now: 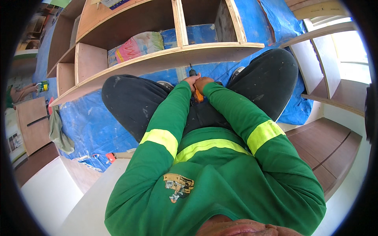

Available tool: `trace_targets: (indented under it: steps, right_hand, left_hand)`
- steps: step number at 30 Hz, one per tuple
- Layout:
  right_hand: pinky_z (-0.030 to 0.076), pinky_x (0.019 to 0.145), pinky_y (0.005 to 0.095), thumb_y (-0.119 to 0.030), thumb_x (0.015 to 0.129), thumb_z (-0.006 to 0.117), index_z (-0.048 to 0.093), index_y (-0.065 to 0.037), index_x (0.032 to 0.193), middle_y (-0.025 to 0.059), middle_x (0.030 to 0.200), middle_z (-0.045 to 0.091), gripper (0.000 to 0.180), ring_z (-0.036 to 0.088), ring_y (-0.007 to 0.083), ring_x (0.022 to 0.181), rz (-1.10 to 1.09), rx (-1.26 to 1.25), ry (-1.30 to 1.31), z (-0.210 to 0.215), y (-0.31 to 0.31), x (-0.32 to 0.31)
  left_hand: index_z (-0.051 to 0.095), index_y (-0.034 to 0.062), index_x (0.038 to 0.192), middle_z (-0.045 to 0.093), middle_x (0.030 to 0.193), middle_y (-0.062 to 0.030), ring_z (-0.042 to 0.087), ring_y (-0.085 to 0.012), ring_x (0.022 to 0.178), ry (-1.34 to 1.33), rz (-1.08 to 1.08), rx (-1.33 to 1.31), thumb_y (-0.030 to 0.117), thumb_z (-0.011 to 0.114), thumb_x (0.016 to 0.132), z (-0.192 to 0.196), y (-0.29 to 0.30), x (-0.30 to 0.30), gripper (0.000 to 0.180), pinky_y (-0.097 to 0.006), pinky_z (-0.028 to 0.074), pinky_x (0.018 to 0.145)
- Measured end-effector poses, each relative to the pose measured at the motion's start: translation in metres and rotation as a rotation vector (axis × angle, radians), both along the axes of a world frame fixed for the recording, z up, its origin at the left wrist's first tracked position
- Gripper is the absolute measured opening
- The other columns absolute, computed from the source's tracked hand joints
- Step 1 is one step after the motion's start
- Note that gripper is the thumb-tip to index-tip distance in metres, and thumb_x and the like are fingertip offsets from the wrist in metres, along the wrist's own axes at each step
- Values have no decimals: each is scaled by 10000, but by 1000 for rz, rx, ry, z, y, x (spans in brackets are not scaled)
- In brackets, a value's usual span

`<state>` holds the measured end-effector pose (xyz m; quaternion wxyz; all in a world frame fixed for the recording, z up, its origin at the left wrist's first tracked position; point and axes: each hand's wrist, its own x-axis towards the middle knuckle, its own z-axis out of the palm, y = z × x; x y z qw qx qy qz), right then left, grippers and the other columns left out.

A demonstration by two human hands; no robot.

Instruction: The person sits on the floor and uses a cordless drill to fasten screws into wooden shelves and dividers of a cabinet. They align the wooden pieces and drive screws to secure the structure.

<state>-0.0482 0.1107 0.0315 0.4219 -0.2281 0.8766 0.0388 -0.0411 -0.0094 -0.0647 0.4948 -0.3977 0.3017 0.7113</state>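
Between my bent knees, both hands are closed round an orange and black power drill (pixel 199 96). My left hand (pixel 191 81) wraps its front part, just behind the dark chuck (pixel 192 73). My right hand (pixel 203 83) is pressed against the left one, on the drill's body; the grip is partly hidden by my hands and sleeves. A thin bit points away from me at the near face of a long wooden board (pixel 157 67), the lower side of a plywood shelf unit. Whether the bit touches the wood, I cannot tell.
Blue sheeting (pixel 92 124) covers the floor. Inside the shelf unit's bays shows a printed sack (pixel 139 48). A grey-green cloth (pixel 60 131) lies at left, beside brown panels (pixel 33 122). Another shelf frame (pixel 328 63) stands at right. Another person's arm (pixel 26 91) is near a can (pixel 42 86) at far left.
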Motion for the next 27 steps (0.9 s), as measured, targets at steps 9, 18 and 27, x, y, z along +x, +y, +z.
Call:
trace_targets:
  steps: [9, 18, 27]
  right_hand:
    - [588, 981, 484, -298, 785, 904, 750, -113, 1346, 98, 1456, 681, 610, 702, 314, 1251, 271, 235, -243, 27, -16, 14]
    - [573, 771, 469, -293, 903, 756, 694, -116, 1201, 64, 1013, 778, 352, 768, 277, 1009, 347, -154, 241, 153, 40, 40]
    - [551, 855, 483, -227, 804, 859, 560, -85, 1268, 143, 1063, 721, 570, 710, 391, 966, 18, -860, 614, 302, 147, -3]
  left_hand:
    - [595, 81, 1458, 684, 1376, -230, 653, -392, 1252, 354, -784, -393, 845, 498, 942, 47, -9, 24, 927, -648, 577, 919]
    - [747, 46, 1118, 760, 921, -74, 698, -192, 901, 1048, -698, -403, 515, 483, 1108, 324, -53, 2, 539, -455, 597, 874]
    - [682, 27, 992, 733, 937, -127, 728, -318, 1015, 913, 1038, 1, 274, 548, 1121, 333, -191, 33, 309, -497, 593, 993]
